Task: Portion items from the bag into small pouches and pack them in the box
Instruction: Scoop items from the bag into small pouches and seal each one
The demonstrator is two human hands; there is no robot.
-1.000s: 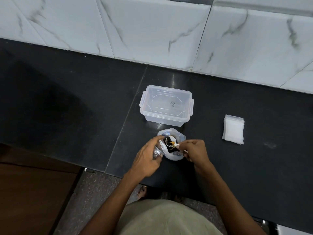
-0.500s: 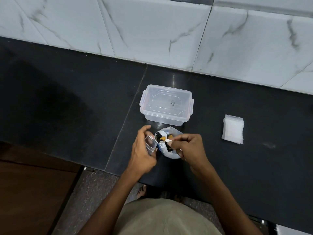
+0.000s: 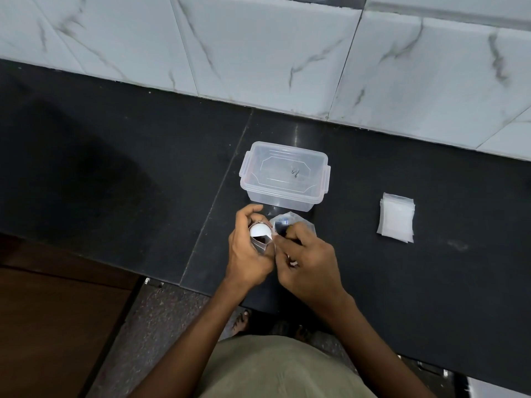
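Observation:
My left hand (image 3: 248, 248) grips a small clear pouch (image 3: 262, 245) held upright with its mouth spread. My right hand (image 3: 306, 262) holds a small white spoon (image 3: 260, 231) turned over the pouch's mouth, its round back facing up. Just behind my right hand sits the crumpled clear bag (image 3: 290, 222) with dark items inside, partly hidden by my fingers. The clear plastic box (image 3: 284, 175) with its lid on stands behind the bag on the black counter (image 3: 402, 282).
A stack of flat white pouches (image 3: 397, 217) lies on the counter to the right. A marble-tiled wall (image 3: 273, 53) runs along the back. The counter's front edge is near my body, with a brown wooden panel (image 3: 57, 326) below at left.
The spoon came out of the bag loaded with dark and orange pieces, moved left, and is now tipped over the pouch in my left hand. My left hand lifted the pouch beside the bag.

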